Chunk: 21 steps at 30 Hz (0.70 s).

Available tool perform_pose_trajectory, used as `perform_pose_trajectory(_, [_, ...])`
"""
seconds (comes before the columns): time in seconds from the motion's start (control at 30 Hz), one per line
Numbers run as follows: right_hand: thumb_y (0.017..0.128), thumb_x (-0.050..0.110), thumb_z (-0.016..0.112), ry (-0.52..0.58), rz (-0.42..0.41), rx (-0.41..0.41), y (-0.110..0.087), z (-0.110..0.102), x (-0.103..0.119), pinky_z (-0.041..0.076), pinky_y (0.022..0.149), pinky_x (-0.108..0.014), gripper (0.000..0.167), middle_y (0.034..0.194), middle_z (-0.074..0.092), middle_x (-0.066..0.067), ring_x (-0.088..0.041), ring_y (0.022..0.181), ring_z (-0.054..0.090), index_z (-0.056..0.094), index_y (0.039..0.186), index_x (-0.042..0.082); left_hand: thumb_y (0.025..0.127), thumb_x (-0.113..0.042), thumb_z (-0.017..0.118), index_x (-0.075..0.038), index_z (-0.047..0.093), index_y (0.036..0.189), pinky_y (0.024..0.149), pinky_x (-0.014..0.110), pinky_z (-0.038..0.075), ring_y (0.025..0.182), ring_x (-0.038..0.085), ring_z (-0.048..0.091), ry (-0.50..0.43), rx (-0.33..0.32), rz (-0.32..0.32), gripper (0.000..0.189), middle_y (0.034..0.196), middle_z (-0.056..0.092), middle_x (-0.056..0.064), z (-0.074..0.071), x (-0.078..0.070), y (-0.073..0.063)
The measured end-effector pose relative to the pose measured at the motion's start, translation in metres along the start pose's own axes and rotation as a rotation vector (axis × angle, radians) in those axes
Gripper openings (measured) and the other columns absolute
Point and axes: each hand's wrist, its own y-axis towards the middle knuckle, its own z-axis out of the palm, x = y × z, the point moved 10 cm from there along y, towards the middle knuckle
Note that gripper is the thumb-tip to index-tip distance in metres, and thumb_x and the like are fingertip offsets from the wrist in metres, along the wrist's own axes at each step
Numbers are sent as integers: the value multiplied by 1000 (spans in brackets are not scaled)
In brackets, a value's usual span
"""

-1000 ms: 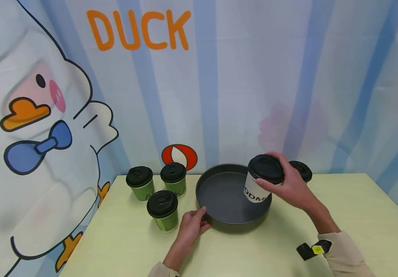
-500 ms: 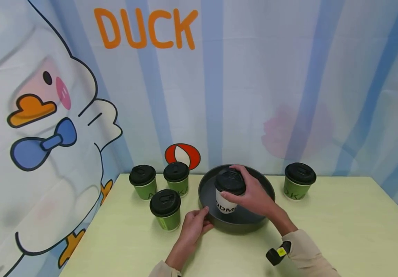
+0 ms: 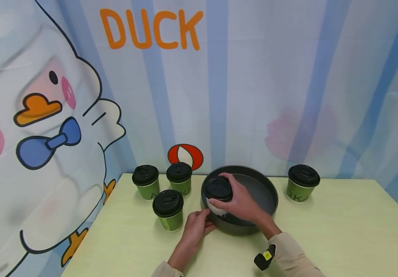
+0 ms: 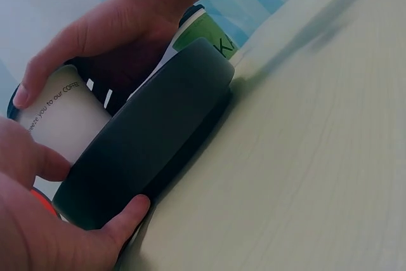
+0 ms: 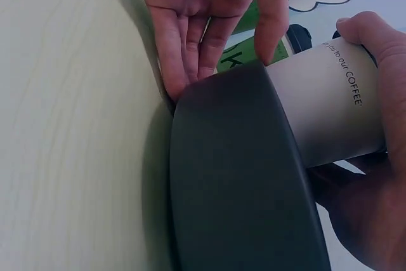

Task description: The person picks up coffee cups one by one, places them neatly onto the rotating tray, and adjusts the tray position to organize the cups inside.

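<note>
A round dark grey pan (image 3: 259,192) without a visible handle rests on the table. My left hand (image 3: 193,229) holds its near left side, thumb at the rim and fingers low against the outer wall. Within the pan, at the left side, is a white paper coffee cup (image 5: 323,106) with a black lid (image 3: 218,188). My right hand (image 3: 242,204) grips this cup around its upper part, thumb on the near side. From the left wrist, the cup's lower end is hidden behind the pan wall.
Left of the pan stand three green lidded paper cups, the nearest one (image 3: 168,211) close to my left hand. Another green cup (image 3: 303,184) stands at the back right. Behind the pale yellow table (image 3: 351,231) hangs a duck-printed curtain (image 3: 247,77).
My right hand has carried the white coffee cup leftward and down, from above the pan's right side to inside its left side. My left hand stays on the pan; the head view shifts slightly.
</note>
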Motion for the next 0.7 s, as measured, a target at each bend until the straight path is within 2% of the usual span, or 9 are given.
perform_pose_trajectory(0.17, [86,45,83,14,-5,24,-2,3,3,50,97,-52,87,141,57,-8,-28,120,59,40,154,12,107,-19,47,19,48,126,85,39,61,79,15,61,-14,0,10,42,94,56,10,0,2,2])
perform_pose_trajectory(0.27, [86,48,83,-9,-10,41,-6,1,2,46,104,-57,93,152,49,-9,-31,133,53,34,159,18,107,-18,47,19,48,125,85,39,61,79,15,62,-22,0,15,42,94,57,11,1,1,2])
perform_pose_trajectory(0.33, [88,48,81,-28,-29,30,-11,-6,2,44,107,-58,95,156,45,-10,-32,138,49,29,162,22,106,-18,48,19,48,125,84,38,61,78,14,62,-26,0,17,41,94,57,10,2,1,1])
perform_pose_trajectory(0.4, [90,44,80,-43,-59,-21,-19,-20,1,44,109,-58,91,156,45,-11,-33,139,48,29,162,22,105,-18,49,18,48,124,83,36,61,77,14,62,-31,-3,14,41,92,57,10,3,0,0])
perform_pose_trajectory(0.47, [95,37,77,-73,-83,-110,-30,-41,-2,46,107,-56,77,150,51,-13,-32,135,52,38,158,17,104,-18,50,18,49,123,81,33,61,77,14,61,-35,-11,8,40,92,56,10,3,1,0])
perform_pose_trajectory(0.57, [101,29,70,-171,-49,-253,-51,-78,-16,53,96,-51,48,130,62,-14,-29,118,62,57,141,7,103,-17,52,18,49,121,80,33,61,78,16,59,-34,-26,-3,39,93,53,11,2,3,1])
perform_pose_trajectory(0.63, [104,26,65,-251,31,-307,-65,-99,-32,56,87,-48,34,116,66,-13,-27,105,65,64,128,2,103,-17,52,18,49,121,81,34,61,79,17,58,-32,-31,-7,40,95,52,12,0,3,2])
perform_pose_trajectory(0.7, [106,26,61,-311,131,-309,-76,-113,-50,56,81,-48,30,105,68,-13,-27,94,66,67,118,-1,104,-18,51,18,48,122,82,35,61,80,17,58,-25,-32,-12,41,96,51,12,-3,3,3])
